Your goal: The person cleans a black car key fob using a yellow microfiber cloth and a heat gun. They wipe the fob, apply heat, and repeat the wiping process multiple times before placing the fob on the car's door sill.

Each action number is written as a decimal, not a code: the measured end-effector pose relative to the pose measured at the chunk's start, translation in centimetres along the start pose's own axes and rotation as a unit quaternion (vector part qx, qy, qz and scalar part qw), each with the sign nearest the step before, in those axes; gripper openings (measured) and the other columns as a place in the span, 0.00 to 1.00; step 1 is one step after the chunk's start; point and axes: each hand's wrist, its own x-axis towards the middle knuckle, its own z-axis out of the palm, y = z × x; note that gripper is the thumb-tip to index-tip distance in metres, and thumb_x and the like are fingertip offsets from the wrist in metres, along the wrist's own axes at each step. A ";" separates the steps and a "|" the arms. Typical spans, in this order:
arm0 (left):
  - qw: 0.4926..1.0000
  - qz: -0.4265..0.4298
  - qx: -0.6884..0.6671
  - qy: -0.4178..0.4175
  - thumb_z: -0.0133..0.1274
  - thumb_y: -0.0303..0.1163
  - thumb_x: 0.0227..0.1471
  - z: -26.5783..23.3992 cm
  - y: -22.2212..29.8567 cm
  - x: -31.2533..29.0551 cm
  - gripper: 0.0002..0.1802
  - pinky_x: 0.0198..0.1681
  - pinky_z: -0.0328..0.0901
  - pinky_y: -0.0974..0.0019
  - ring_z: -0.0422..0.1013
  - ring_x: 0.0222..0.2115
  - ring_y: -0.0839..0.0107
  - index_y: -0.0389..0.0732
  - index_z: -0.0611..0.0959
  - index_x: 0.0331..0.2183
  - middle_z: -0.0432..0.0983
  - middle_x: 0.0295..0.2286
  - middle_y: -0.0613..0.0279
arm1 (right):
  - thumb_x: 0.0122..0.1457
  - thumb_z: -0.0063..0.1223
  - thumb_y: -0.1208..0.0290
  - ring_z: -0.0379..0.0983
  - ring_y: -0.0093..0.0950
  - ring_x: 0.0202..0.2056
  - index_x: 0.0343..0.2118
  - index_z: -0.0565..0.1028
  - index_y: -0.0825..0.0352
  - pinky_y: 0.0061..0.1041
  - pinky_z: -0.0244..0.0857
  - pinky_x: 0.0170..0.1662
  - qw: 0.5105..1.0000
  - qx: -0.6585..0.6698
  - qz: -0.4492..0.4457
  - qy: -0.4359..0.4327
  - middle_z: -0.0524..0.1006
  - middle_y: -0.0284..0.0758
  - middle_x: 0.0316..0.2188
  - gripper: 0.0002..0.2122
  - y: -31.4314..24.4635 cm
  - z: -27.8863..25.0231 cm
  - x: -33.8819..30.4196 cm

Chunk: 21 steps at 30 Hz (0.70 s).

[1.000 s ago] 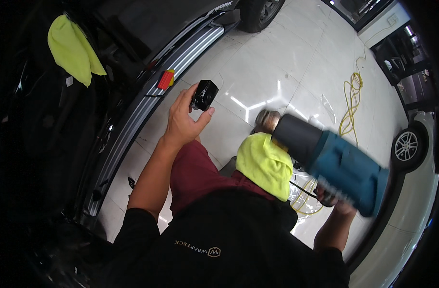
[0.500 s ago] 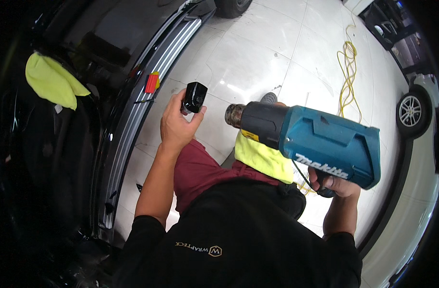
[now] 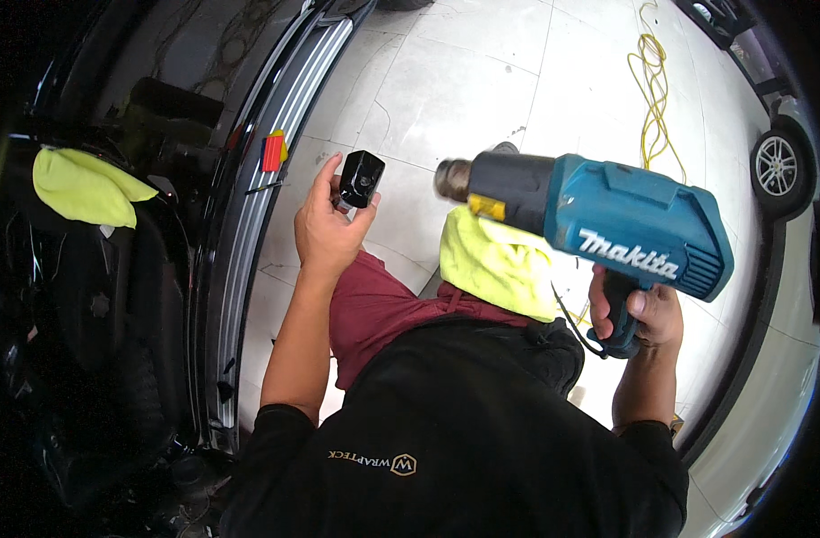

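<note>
Since the earlier frames the teal heat gun (image 3: pixel 598 220) has swung up and leftward, so its metal nozzle (image 3: pixel 450 177) now points at the small black part (image 3: pixel 361 178) from close by; the left hand (image 3: pixel 325 229) has stayed raised in much the same place, above the pale tiled floor (image 3: pixel 464 81).

That left hand pinches the black part between thumb and fingertips, its grip closed on the lower end so the glossy body stands clear above the fingers. The right hand (image 3: pixel 638 309) is wrapped firmly round the heat gun's handle – whether a finger presses the trigger cannot be told from here.

To do this warming well, the nozzle seems best held a little off the part, not touching it, and swept across it so no one spot takes all the heat. The fingers sit near the airstream – a grip on the edge farthest from the nozzle would spare them. Turning the part slowly would likely warm every face evenly.

A yellow cloth (image 3: pixel 500 260) lies on the person's knee just below the gun, and its cord (image 3: pixel 576 314) hangs beside it; both are better kept out of the hot air. Another yellow cloth (image 3: pixel 87 186) rests inside the dark car (image 3: pixel 114 296) to the left, by the silver sill (image 3: pixel 249 233).
</note>
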 end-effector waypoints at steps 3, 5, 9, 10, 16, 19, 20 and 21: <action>1.000 -0.030 0.002 -0.006 0.66 0.31 0.38 0.4 0.4 0.0 0.42 0.30 0.69 0.68 0.74 0.28 0.70 0.38 0.66 0.55 0.76 0.32 0.55 | 0.47 0.65 0.62 0.68 0.25 0.14 0.43 0.69 0.75 0.20 0.62 0.16 0.999 0.002 0.006 0.039 0.72 0.40 0.18 0.26 -0.2 -0.3 0.7; 0.999 -0.028 0.024 -0.005 0.66 0.32 0.38 0.8 0.4 -0.1 0.43 0.29 0.68 0.68 0.73 0.27 0.70 0.37 0.65 0.56 0.76 0.31 0.56 | 0.47 0.65 0.60 0.68 0.25 0.14 0.41 0.70 0.74 0.20 0.62 0.17 0.997 -0.004 0.003 0.074 0.72 0.39 0.18 0.25 -0.1 -0.4 1.2; 0.999 -0.015 0.023 -0.024 0.62 0.19 0.39 1.1 1.3 0.3 0.44 0.35 0.67 0.71 0.73 0.32 0.74 0.36 0.62 0.58 0.75 0.32 0.56 | 0.47 0.64 0.59 0.68 0.26 0.13 0.41 0.69 0.74 0.19 0.62 0.17 0.999 -0.015 0.019 0.021 0.72 0.39 0.17 0.25 0.0 0.0 0.6; 0.999 -0.015 0.028 -0.023 0.63 0.20 0.39 1.2 0.9 0.4 0.44 0.34 0.67 0.72 0.73 0.31 0.74 0.36 0.62 0.58 0.75 0.31 0.56 | 0.47 0.64 0.60 0.68 0.26 0.13 0.41 0.69 0.74 0.20 0.62 0.17 0.999 0.004 0.022 0.038 0.72 0.39 0.18 0.25 0.1 -0.1 0.7; 0.998 -0.017 0.048 -0.025 0.61 0.19 0.38 1.5 0.4 0.4 0.44 0.32 0.67 0.73 0.73 0.29 0.74 0.35 0.61 0.58 0.75 0.31 0.56 | 0.49 0.62 0.60 0.68 0.25 0.14 0.40 0.68 0.75 0.20 0.63 0.17 0.999 0.015 0.043 0.019 0.72 0.40 0.18 0.24 0.4 -0.9 0.9; 0.998 -0.029 0.045 -0.029 0.60 0.18 0.39 1.5 0.6 0.6 0.44 0.31 0.66 0.74 0.72 0.29 0.75 0.35 0.60 0.58 0.74 0.30 0.57 | 0.48 0.63 0.62 0.68 0.26 0.13 0.41 0.68 0.75 0.20 0.63 0.16 0.996 0.047 0.045 0.065 0.72 0.39 0.18 0.24 0.5 -0.4 1.5; 0.998 -0.031 0.044 -0.030 0.59 0.18 0.39 1.5 0.8 0.6 0.44 0.31 0.66 0.74 0.72 0.29 0.76 0.35 0.60 0.59 0.74 0.30 0.57 | 0.48 0.63 0.63 0.68 0.26 0.13 0.42 0.68 0.75 0.21 0.63 0.16 0.994 0.062 0.048 0.081 0.72 0.40 0.18 0.24 0.5 -0.5 1.7; 0.998 -0.033 0.041 -0.028 0.61 0.22 0.39 1.5 0.5 0.7 0.45 0.31 0.66 0.73 0.71 0.27 0.75 0.36 0.60 0.58 0.74 0.30 0.58 | 0.48 0.63 0.62 0.68 0.26 0.13 0.43 0.68 0.75 0.21 0.63 0.16 0.995 0.057 0.049 0.065 0.72 0.40 0.18 0.25 0.8 -0.8 1.8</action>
